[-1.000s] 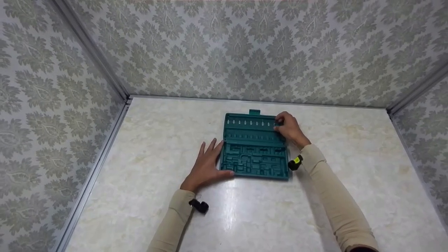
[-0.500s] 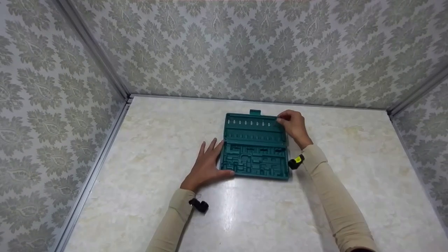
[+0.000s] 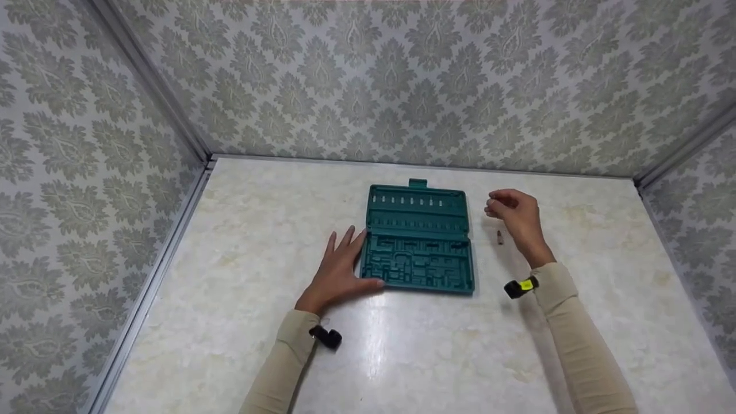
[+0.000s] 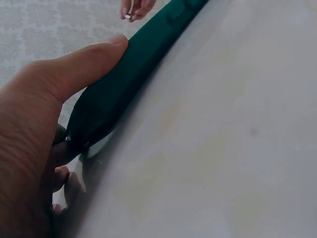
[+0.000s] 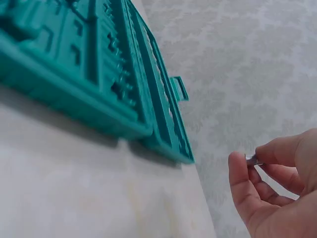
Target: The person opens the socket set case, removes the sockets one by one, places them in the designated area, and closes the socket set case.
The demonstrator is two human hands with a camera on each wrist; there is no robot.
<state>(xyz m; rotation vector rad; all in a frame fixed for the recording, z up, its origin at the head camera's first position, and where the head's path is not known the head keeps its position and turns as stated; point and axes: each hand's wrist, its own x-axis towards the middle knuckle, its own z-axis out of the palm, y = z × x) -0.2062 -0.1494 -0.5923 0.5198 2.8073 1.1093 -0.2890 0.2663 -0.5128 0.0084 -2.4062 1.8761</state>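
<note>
A green plastic tool case (image 3: 420, 218) lies unfolded on the table, its moulded tray nearest me and its lid at the back. Small silver pieces stand in a row along the lid. My left hand (image 3: 339, 273) spreads around the near left corner, fingers along the side and thumb against the front wall, as the left wrist view (image 4: 84, 69) shows. Right of the lid, my right hand (image 3: 517, 218) is in the air. Between thumb and forefinger it pinches a small silver metal bit (image 5: 252, 160), mostly covered by the fingertips.
The pale marbled table (image 3: 259, 241) is glossy and ends at patterned walls (image 3: 391, 86) at the back and sides. A latch (image 3: 418, 183) sticks out from the lid's far edge. A small reddish-brown patch shows on the table below my right hand.
My right hand has moved from the lid's right end out to the right, taking the bit from the end of the row. The left hand and the case stay put.
</note>
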